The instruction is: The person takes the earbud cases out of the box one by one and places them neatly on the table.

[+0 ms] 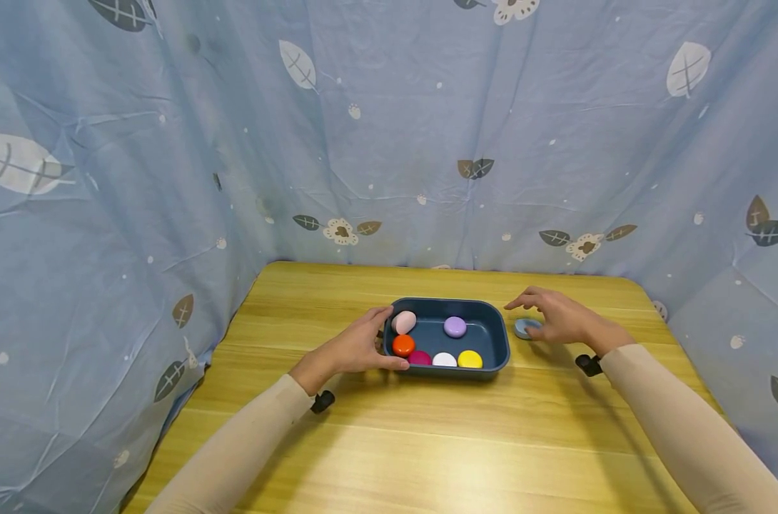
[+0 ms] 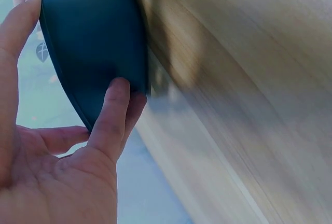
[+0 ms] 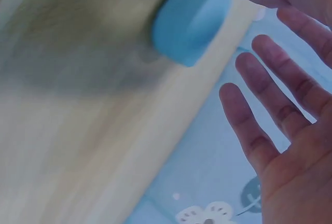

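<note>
A dark blue tray (image 1: 450, 301) sits on the wooden table (image 1: 427, 442) and holds several round pieces, among them a pink one (image 1: 403, 321), a purple one (image 1: 455, 327), an orange one (image 1: 403, 345) and a yellow one (image 1: 470, 359). My left hand (image 1: 379, 339) grips the tray's left end. In the left wrist view its thumb (image 2: 115, 105) presses the tray wall (image 2: 98, 22) and a finger lies along the rim. My right hand (image 1: 532, 315) hovers with spread, straight fingers (image 3: 264, 115) just above a light-blue round piece (image 1: 524, 328) (image 3: 192, 19) lying right of the tray, without touching it.
A blue leaf-print curtain (image 1: 170, 143) closes in the table at the back and on both sides. Bare wood stretches from the tray toward me. Small black wrist mounts (image 1: 322, 401) (image 1: 588, 365) sit on both sleeves.
</note>
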The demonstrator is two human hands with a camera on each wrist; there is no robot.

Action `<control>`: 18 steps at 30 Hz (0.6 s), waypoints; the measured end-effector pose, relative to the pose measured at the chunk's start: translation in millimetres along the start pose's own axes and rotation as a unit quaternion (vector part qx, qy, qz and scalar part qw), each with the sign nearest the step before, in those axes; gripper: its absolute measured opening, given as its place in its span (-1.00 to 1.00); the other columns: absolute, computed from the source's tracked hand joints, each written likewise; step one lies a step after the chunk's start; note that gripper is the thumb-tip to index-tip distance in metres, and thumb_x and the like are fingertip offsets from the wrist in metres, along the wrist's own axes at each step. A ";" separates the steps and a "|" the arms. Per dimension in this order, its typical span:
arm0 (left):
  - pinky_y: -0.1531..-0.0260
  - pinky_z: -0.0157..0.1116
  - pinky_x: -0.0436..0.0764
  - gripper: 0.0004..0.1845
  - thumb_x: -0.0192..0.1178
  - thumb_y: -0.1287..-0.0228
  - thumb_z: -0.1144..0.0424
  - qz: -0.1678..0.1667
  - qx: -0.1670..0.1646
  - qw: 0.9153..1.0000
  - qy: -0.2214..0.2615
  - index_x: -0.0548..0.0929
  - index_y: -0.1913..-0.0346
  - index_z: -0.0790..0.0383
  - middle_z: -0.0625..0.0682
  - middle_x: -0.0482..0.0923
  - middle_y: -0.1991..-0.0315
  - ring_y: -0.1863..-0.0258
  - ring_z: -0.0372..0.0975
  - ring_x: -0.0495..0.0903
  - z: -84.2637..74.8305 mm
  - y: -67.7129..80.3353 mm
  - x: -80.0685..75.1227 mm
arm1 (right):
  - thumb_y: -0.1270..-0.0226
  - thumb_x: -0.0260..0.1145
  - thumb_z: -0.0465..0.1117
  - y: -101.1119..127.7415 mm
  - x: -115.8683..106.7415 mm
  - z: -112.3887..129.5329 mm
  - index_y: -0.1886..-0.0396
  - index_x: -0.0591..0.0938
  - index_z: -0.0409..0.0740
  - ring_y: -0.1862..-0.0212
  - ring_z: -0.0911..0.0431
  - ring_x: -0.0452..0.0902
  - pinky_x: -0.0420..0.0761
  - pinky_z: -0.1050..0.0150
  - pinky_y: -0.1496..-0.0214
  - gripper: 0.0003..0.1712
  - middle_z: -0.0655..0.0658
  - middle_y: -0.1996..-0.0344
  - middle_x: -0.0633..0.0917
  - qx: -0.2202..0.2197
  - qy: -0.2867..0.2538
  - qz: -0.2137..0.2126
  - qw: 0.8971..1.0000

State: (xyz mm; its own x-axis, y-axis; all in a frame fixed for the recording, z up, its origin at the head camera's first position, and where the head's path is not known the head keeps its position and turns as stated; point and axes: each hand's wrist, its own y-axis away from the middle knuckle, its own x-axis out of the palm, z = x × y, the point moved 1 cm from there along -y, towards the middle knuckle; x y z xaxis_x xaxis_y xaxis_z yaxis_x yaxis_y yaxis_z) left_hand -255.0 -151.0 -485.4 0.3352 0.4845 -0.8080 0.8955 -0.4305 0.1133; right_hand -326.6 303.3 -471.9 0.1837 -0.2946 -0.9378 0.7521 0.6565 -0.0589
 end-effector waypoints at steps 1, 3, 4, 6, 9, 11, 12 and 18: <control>-0.80 0.21 0.42 0.43 0.69 -0.26 -0.40 -0.001 0.000 1.000 0.001 0.13 -0.93 0.20 0.22 0.13 -0.92 -0.82 0.18 0.35 0.1 -0.3 0.0 | -0.52 0.59 -0.34 -2.0 -1.9 2.1 -0.47 0.80 -0.14 -0.28 -0.30 0.76 0.77 -0.40 -0.31 -0.45 -0.32 -0.28 0.78 -0.001 0.003 -0.004 1.000; -0.80 0.21 0.42 0.44 0.70 -0.25 -0.39 -0.002 -0.002 1.000 0.004 0.12 -0.93 0.21 0.23 0.14 -0.92 -0.82 0.18 0.36 0.0 -0.8 -0.1 | -0.54 0.58 -0.33 -6.8 -5.0 6.9 -0.48 0.80 -0.13 -0.28 -0.31 0.76 0.77 -0.39 -0.33 -0.45 -0.34 -0.30 0.77 -0.001 0.007 -0.009 1.000; -0.80 0.22 0.42 0.44 0.71 -0.25 -0.38 -0.002 -0.002 1.000 0.006 0.12 -0.93 0.22 0.24 0.15 -0.91 -0.81 0.19 0.37 -0.2 -1.1 -0.2 | -0.54 0.58 -0.32 -9.5 -6.5 9.5 -0.49 0.80 -0.12 -0.28 -0.30 0.76 0.77 -0.38 -0.32 -0.45 -0.34 -0.31 0.77 -0.002 0.009 -0.011 1.000; -0.80 0.22 0.42 0.44 0.71 -0.25 -0.37 -0.003 -0.004 1.000 0.010 0.12 -0.93 0.23 0.25 0.17 -0.90 -0.81 0.19 0.37 -0.9 -1.8 -0.5 | -0.54 0.59 -0.31 -15.0 -9.4 15.3 -0.50 0.79 -0.11 -0.27 -0.29 0.77 0.79 -0.35 -0.31 -0.43 -0.33 -0.33 0.77 -0.003 0.015 -0.013 1.000; -0.80 0.22 0.43 0.44 0.72 -0.25 -0.36 -0.002 -0.005 1.000 0.014 0.12 -0.93 0.25 0.27 0.18 -0.89 -0.79 0.20 0.38 -1.2 -2.9 -1.1 | -0.55 0.59 -0.27 -23.7 -13.2 25.7 -0.51 0.78 -0.08 -0.26 -0.26 0.78 0.81 -0.31 -0.30 -0.43 -0.27 -0.36 0.77 -0.004 0.027 -0.012 1.000; -0.79 0.22 0.43 0.44 0.71 -0.25 -0.36 -0.001 -0.005 1.000 0.014 0.11 -0.93 0.25 0.27 0.18 -0.89 -0.79 0.20 0.39 -1.2 -3.5 -1.3 | -0.55 0.61 -0.24 -29.4 -14.9 32.9 -0.52 0.78 -0.04 -0.24 -0.23 0.80 0.82 -0.30 -0.31 -0.42 -0.23 -0.37 0.77 -0.008 0.038 -0.012 0.999; -0.79 0.22 0.43 0.44 0.71 -0.25 -0.37 0.000 -0.004 1.000 0.014 0.11 -0.93 0.25 0.28 0.18 -0.89 -0.78 0.20 0.39 -1.0 -3.7 -1.2 | -0.56 0.61 -0.22 -32.3 -15.3 36.7 -0.52 0.78 -0.01 -0.24 -0.21 0.80 0.82 -0.29 -0.31 -0.42 -0.21 -0.38 0.77 -0.009 0.042 -0.010 0.999; -0.79 0.26 0.42 0.46 0.71 -0.25 -0.37 0.006 -0.007 1.000 0.018 0.09 -0.94 0.23 0.30 0.17 -0.89 -0.79 0.23 0.38 0.5 -4.4 -0.1 | -0.55 0.64 -0.16 -49.1 -14.1 57.7 -0.55 0.76 0.01 -0.36 -0.21 0.77 0.80 -0.30 -0.41 -0.38 -0.17 -0.40 0.76 -0.033 0.046 0.006 0.998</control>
State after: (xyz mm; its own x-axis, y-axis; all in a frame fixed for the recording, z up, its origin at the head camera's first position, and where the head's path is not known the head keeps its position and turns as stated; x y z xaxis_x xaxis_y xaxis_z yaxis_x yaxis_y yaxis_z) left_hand -259.1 -149.6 -486.1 0.3567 0.5067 -0.7849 0.8949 -0.4264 0.1314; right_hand -329.6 235.1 -436.0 0.1308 -0.2230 -0.9660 0.7058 0.7053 -0.0673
